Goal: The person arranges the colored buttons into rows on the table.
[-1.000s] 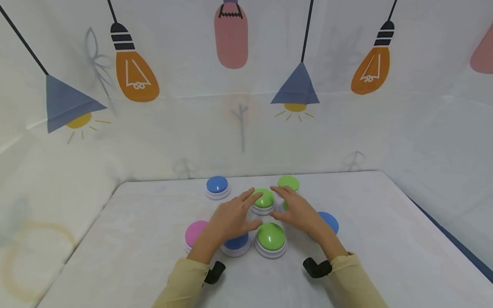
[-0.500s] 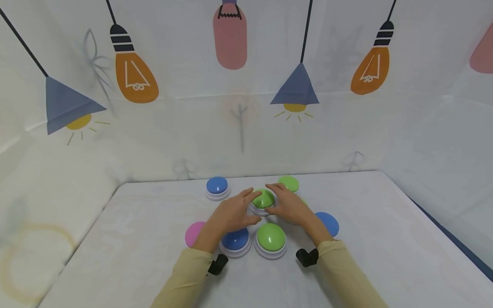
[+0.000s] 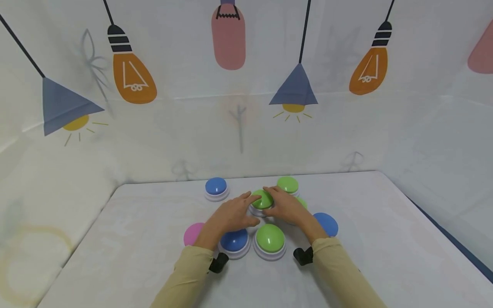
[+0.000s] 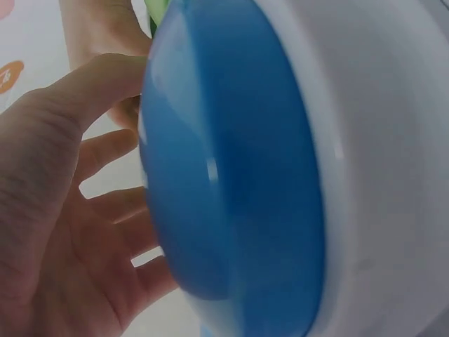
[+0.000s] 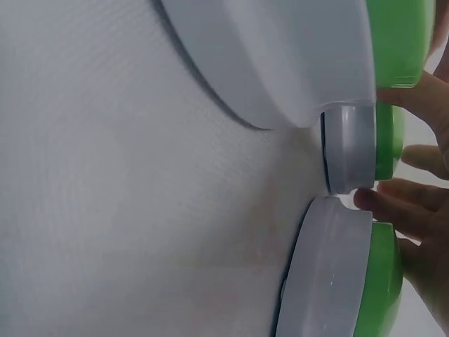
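Observation:
Several dome push buttons with white bases stand on the table. A green button [image 3: 262,200] lies between my two hands in the head view. My right hand [image 3: 288,208] reaches over its right side, thumb near the base and fingers by the dome; firm contact is unclear. My left hand [image 3: 232,215] hovers at its left, fingers spread and slightly bent, holding nothing. Below the left hand sits a blue button [image 3: 234,241], large in the left wrist view. Another green button [image 3: 270,238] is nearest my body. The right hand partly hides a green button [image 3: 301,202].
At the back stand a blue button [image 3: 216,186] and a green button [image 3: 287,185]. A pink button [image 3: 192,234] is at the left and a blue button [image 3: 326,224] at the right, each partly behind a forearm. A lamp-printed cloth [image 3: 185,128] hangs behind the white table [image 3: 138,239].
My right hand has moved left and closer to the middle green button. The left hand has shifted only slightly. The buttons keep their places.

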`<control>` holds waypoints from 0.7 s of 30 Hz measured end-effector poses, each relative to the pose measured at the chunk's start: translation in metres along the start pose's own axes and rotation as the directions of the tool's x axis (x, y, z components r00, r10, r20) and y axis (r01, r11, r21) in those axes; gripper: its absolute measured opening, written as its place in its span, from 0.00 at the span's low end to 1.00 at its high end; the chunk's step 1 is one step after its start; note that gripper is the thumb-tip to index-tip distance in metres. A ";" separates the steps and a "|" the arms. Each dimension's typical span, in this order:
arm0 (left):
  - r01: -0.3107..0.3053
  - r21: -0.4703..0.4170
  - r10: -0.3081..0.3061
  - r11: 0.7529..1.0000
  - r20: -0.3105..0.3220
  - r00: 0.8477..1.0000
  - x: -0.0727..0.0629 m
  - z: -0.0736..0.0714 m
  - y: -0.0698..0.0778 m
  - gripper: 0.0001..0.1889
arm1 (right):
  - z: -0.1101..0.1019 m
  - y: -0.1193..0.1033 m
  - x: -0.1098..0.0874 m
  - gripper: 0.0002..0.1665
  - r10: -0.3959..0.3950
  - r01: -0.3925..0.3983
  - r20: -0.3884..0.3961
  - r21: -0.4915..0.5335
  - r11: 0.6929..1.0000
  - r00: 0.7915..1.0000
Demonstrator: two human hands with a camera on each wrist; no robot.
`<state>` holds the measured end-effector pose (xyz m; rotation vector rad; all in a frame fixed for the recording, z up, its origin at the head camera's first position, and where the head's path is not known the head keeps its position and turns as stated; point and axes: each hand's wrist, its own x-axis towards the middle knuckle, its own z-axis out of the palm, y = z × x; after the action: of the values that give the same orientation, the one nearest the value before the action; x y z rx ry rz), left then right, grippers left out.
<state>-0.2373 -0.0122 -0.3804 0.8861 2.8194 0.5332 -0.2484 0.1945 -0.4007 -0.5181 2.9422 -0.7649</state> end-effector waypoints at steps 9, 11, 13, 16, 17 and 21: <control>0.057 -0.022 -0.056 0.998 0.058 0.997 0.004 0.003 -0.001 0.39 | 0.002 -0.002 0.004 0.47 0.015 -0.014 0.028 -0.029 0.999 0.999; 0.066 -0.024 -0.064 0.998 0.070 0.995 0.004 0.005 -0.002 0.40 | 0.002 -0.002 0.005 0.47 0.022 -0.021 0.031 -0.035 0.999 0.999; 0.065 -0.024 -0.063 0.998 0.077 0.995 0.004 0.005 -0.002 0.40 | 0.003 -0.003 0.006 0.47 0.025 -0.023 0.035 -0.037 0.999 0.999; 0.058 -0.017 -0.056 0.998 0.080 0.995 0.004 0.006 -0.003 0.41 | 0.002 -0.005 0.007 0.47 0.030 -0.029 0.042 -0.033 0.999 0.999; 0.055 -0.016 -0.053 0.998 0.079 0.995 0.005 0.006 -0.003 0.41 | 0.002 -0.005 0.007 0.47 0.031 -0.030 0.043 -0.029 0.999 0.999; 0.042 -0.010 -0.041 0.999 0.082 0.996 0.006 0.006 -0.004 0.41 | 0.001 -0.005 0.008 0.47 0.042 -0.041 0.050 -0.025 0.999 0.998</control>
<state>-0.2428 -0.0102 -0.3877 0.8258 2.7522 0.4955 -0.2542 0.1873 -0.3992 -0.4694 2.9089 -0.7025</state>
